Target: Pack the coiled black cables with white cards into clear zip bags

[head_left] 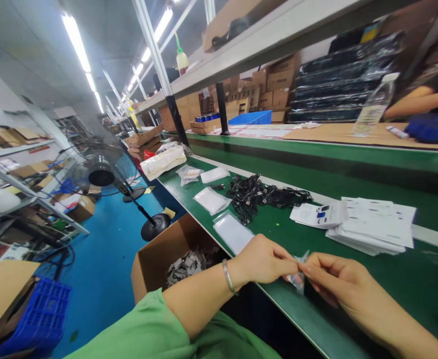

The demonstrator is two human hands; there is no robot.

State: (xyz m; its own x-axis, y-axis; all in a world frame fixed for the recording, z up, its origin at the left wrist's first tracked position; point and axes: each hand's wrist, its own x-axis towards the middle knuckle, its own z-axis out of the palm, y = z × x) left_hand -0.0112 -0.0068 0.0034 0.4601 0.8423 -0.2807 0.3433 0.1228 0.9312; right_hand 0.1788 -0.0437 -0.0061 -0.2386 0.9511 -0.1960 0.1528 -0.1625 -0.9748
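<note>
At lower center, left hand and right hand over green tabletop, fingers pinching small clear plastic packet between them.

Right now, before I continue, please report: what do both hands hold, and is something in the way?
Left hand and right hand pinching small clear plastic bag. Green workbench below. Nothing between hands and bag. Open cardboard box beside bench, left.
</note>
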